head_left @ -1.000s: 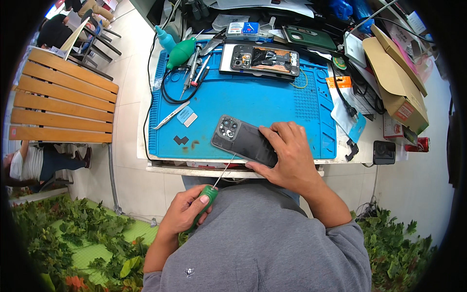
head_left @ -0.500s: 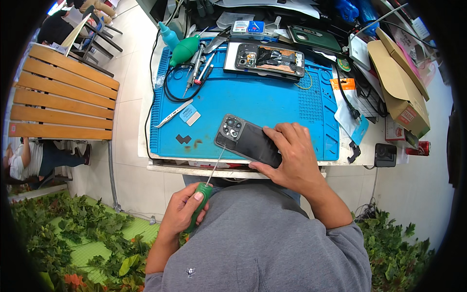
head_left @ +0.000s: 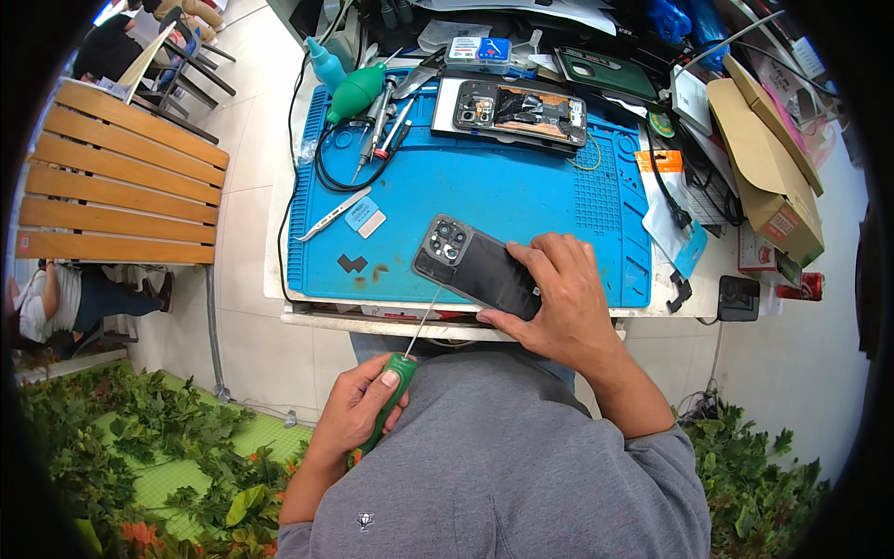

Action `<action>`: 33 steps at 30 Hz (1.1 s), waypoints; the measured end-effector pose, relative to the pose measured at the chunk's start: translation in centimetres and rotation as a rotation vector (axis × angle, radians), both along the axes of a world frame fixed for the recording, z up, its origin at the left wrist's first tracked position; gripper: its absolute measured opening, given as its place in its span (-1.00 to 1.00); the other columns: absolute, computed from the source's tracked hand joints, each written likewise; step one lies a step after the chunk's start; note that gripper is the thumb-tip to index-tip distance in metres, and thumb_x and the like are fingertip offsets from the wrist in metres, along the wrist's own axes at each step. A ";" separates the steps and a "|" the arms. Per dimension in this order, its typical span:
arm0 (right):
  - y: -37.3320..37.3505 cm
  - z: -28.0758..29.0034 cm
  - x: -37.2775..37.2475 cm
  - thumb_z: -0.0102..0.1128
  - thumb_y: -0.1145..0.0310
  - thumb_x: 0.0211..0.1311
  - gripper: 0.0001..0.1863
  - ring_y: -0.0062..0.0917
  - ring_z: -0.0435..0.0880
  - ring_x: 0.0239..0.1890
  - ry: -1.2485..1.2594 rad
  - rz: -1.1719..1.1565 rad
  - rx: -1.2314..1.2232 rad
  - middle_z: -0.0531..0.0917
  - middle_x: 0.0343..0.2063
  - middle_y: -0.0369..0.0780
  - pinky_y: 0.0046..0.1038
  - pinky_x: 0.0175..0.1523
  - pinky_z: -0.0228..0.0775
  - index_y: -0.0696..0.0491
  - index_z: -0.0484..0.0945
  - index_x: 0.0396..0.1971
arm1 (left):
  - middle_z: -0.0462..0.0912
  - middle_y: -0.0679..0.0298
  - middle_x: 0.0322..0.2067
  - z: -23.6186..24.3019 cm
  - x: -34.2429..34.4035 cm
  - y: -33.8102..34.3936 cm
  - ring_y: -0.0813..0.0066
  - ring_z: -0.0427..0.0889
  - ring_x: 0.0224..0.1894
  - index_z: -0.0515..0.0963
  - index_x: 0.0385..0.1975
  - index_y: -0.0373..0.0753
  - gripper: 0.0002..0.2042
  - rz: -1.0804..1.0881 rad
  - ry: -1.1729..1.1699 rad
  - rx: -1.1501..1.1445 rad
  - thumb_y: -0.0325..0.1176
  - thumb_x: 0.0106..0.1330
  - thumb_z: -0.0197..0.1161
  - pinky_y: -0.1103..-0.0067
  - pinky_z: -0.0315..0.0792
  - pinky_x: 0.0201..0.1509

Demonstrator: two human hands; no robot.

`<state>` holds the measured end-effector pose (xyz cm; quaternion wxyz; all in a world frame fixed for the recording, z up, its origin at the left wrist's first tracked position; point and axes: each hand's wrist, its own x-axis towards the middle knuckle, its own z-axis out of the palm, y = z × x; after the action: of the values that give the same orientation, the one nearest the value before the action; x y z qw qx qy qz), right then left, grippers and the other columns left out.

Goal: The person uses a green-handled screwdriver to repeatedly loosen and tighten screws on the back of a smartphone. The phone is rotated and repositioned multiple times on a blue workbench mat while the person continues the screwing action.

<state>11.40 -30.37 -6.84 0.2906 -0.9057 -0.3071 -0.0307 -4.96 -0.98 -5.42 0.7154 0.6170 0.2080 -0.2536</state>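
From my remote seat I see, largest first, a white-topped workbench [head_left: 698, 272] and the broad blue silicone mat [head_left: 475, 191] laid over it. At the mat's far side lies an opened phone with bare orange and black innards [head_left: 533, 112]. The piece being worked on, a dark grey slab-shaped smartphone with a round-lens camera cluster [head_left: 482, 272], is slanted across the mat's near edge, back up; I cannot tell whether it rests there or is slightly lifted.

The right hand [head_left: 562, 293] is clamped on the end away from the cameras, thumb along the near edge, fingers over the far one. The left hand [head_left: 354, 410] is closed around a green-handled tool with a thin metal shaft [head_left: 403, 365].

What has just changed is at the smallest scale: half a second ago the shaft's tip lay across the phone's back by the camera end; now it has dropped to the near long edge. Phone and right-hand grip look unchanged, so I judge that the right hand is steadying while the left positions the tool. Whether the tip actually touches that edge, I cannot tell.
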 end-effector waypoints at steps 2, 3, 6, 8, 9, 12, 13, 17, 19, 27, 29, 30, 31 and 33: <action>0.0 0.0 0.0 0.83 -0.07 0.02 -0.10 -0.18 0.62 0.12 -0.003 0.000 0.006 0.65 0.02 -0.07 -0.10 0.31 0.37 0.24 0.71 0.24 | 0.68 0.25 -0.33 0.0 0.0 0.0 0.63 0.57 -0.49 0.63 0.37 -0.39 -0.59 0.000 -0.007 0.007 -0.18 0.85 0.13 0.61 0.44 -0.42; 0.0 0.0 0.0 0.83 -0.07 0.02 -0.10 -0.18 0.62 0.12 -0.002 0.000 0.008 0.65 0.03 -0.07 -0.10 0.31 0.37 0.24 0.71 0.24 | 0.68 0.26 -0.33 0.0 0.0 0.0 0.63 0.57 -0.49 0.63 0.37 -0.39 -0.59 0.000 -0.012 0.009 -0.17 0.85 0.13 0.60 0.44 -0.42; 0.0 -0.1 -0.1 0.84 -0.07 0.02 -0.10 -0.18 0.62 0.12 0.001 -0.001 0.011 0.65 0.03 -0.07 -0.10 0.31 0.37 0.24 0.71 0.24 | 0.68 0.25 -0.33 0.0 0.1 0.0 0.62 0.57 -0.50 0.63 0.37 -0.39 -0.59 0.006 -0.029 0.004 -0.17 0.85 0.12 0.60 0.44 -0.42; 0.0 0.0 -0.1 0.84 -0.06 0.02 -0.11 -0.18 0.63 0.12 0.001 -0.001 0.012 0.65 0.03 -0.07 -0.09 0.31 0.37 0.24 0.71 0.23 | 0.68 0.25 -0.33 -0.2 0.1 0.0 0.61 0.57 -0.50 0.63 0.37 -0.39 -0.59 0.010 -0.034 0.005 -0.17 0.85 0.11 0.60 0.43 -0.42; 0.0 0.0 -0.1 0.84 -0.06 0.02 -0.11 -0.18 0.63 0.12 0.000 -0.001 0.011 0.65 0.03 -0.07 -0.09 0.31 0.37 0.24 0.71 0.23 | 0.68 0.24 -0.32 -0.3 0.1 0.0 0.61 0.57 -0.50 0.62 0.37 -0.39 -0.59 0.011 -0.037 0.005 -0.17 0.85 0.10 0.60 0.43 -0.42; 0.0 0.0 -0.1 0.84 -0.06 0.01 -0.11 -0.18 0.63 0.13 0.000 0.000 0.010 0.65 0.04 -0.07 -0.09 0.32 0.38 0.24 0.71 0.24 | 0.68 0.24 -0.33 -0.4 0.1 0.1 0.61 0.57 -0.50 0.62 0.36 -0.40 -0.59 0.026 -0.046 -0.002 -0.18 0.86 0.09 0.60 0.43 -0.42; 0.0 0.0 -0.1 0.84 -0.06 0.01 -0.10 -0.18 0.63 0.13 0.001 0.000 0.010 0.65 0.04 -0.07 -0.09 0.32 0.38 0.24 0.71 0.24 | 0.68 0.24 -0.33 -0.4 0.0 0.1 0.61 0.57 -0.50 0.62 0.36 -0.40 -0.59 0.032 -0.045 -0.006 -0.17 0.86 0.09 0.60 0.43 -0.42; 0.0 0.1 -0.1 0.84 -0.05 0.01 -0.10 -0.18 0.63 0.13 0.006 -0.002 0.011 0.65 0.04 -0.07 -0.09 0.32 0.38 0.24 0.71 0.24 | 0.68 0.24 -0.33 -0.4 0.0 0.2 0.61 0.56 -0.50 0.62 0.36 -0.41 -0.59 0.048 -0.044 -0.014 -0.17 0.86 0.10 0.60 0.43 -0.42; 0.0 0.0 -0.1 0.84 -0.05 0.01 -0.10 -0.18 0.63 0.13 0.006 -0.002 0.013 0.65 0.03 -0.07 -0.09 0.32 0.38 0.24 0.71 0.24 | 0.68 0.24 -0.33 -0.4 0.0 0.3 0.61 0.56 -0.50 0.62 0.36 -0.41 -0.58 0.052 -0.042 -0.012 -0.17 0.86 0.10 0.60 0.43 -0.42; 0.0 0.1 -0.1 0.84 -0.08 0.01 -0.10 -0.20 0.63 0.13 0.012 -0.005 -0.001 0.65 0.03 -0.08 -0.11 0.30 0.38 0.24 0.71 0.23 | 0.68 0.25 -0.33 -0.6 0.1 0.5 0.62 0.56 -0.50 0.61 0.39 -0.40 -0.58 0.072 -0.054 -0.020 -0.17 0.86 0.11 0.60 0.45 -0.42; 0.0 0.1 -0.1 0.84 -0.08 0.01 -0.10 -0.20 0.63 0.12 0.013 -0.010 -0.005 0.65 0.03 -0.08 -0.12 0.29 0.38 0.24 0.71 0.23 | 0.69 0.22 -0.33 -0.8 0.0 0.5 0.61 0.57 -0.53 0.62 0.36 -0.43 -0.54 0.051 -0.065 0.015 -0.12 0.84 0.10 0.61 0.44 -0.46; 0.0 0.1 -0.1 0.84 -0.08 0.01 -0.10 -0.20 0.63 0.12 0.013 -0.009 -0.005 0.66 0.03 -0.09 -0.12 0.29 0.38 0.24 0.71 0.23 | 0.70 0.21 -0.33 -0.9 0.0 0.5 0.60 0.57 -0.54 0.63 0.35 -0.44 -0.52 0.042 -0.071 0.033 -0.10 0.83 0.10 0.61 0.44 -0.48; 0.0 0.1 -0.1 0.84 -0.08 0.01 -0.10 -0.21 0.63 0.12 0.013 -0.007 -0.005 0.66 0.03 -0.09 -0.12 0.28 0.38 0.24 0.71 0.23 | 0.70 0.21 -0.33 -0.9 -0.1 0.4 0.60 0.57 -0.54 0.63 0.35 -0.44 -0.53 0.030 -0.066 0.025 -0.10 0.83 0.10 0.61 0.44 -0.48; 0.0 0.1 -0.1 0.84 -0.08 0.01 -0.10 -0.21 0.63 0.12 0.010 -0.005 -0.006 0.66 0.03 -0.09 -0.12 0.28 0.38 0.24 0.71 0.23 | 0.70 0.21 -0.33 -1.0 -0.1 0.3 0.61 0.57 -0.54 0.63 0.35 -0.44 -0.53 0.004 -0.058 0.009 -0.11 0.83 0.10 0.61 0.45 -0.48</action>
<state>11.32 -30.34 -6.74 0.2893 -0.9075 -0.3034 -0.0260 -5.11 -0.71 -6.43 0.7187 0.6269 0.1895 -0.2335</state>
